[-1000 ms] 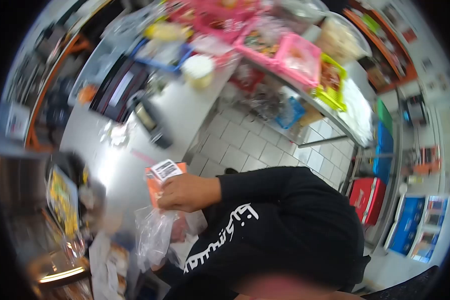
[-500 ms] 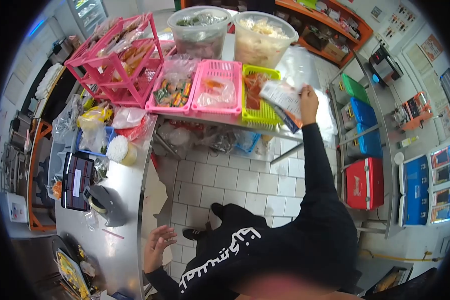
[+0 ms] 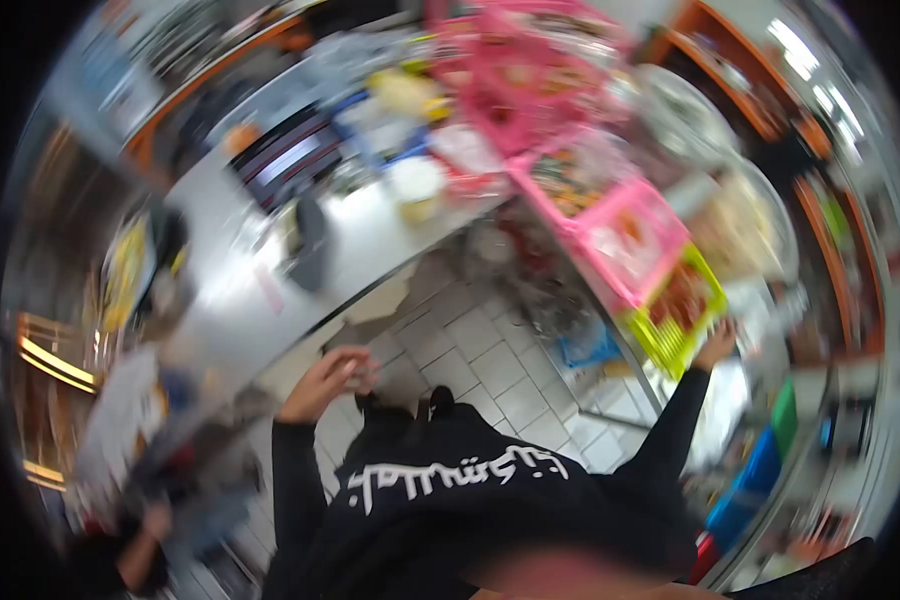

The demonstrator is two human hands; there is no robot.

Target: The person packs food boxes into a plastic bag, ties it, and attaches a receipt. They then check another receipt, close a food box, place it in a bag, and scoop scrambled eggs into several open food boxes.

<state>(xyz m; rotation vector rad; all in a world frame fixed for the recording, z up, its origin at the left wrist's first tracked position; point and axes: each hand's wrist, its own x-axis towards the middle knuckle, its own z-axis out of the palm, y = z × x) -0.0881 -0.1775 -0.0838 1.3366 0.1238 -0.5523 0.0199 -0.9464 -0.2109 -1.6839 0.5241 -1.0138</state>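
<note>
My left hand (image 3: pixel 330 384) hovers past the near edge of the steel counter (image 3: pixel 355 275), over the floor, with bent fingers somewhat apart and nothing clearly in them. My right hand (image 3: pixel 718 343) is beside the near right corner of the lime-green basket (image 3: pixel 657 347), close to clear plastic sheets (image 3: pixel 727 395). Blur hides its fingertips and anything in them. Reddish packets (image 3: pixel 682 303) lie in the green basket. Beside it stand a pink basket with clear bags (image 3: pixel 625 243) and a pink basket with small colored packets (image 3: pixel 568 178).
On the counter are a tablet (image 3: pixel 285 157), a dark tape dispenser (image 3: pixel 308 243) and a white-topped tub (image 3: pixel 416 188). A pink rack (image 3: pixel 530 75) and large clear tubs (image 3: pixel 745 225) stand behind the baskets. Another person's arm (image 3: pixel 142 550) shows at the lower left.
The whole view has swung left and blurred. My right hand has lowered toward the green basket's corner; the papers and packet it held are no longer distinguishable. My left hand has risen.
</note>
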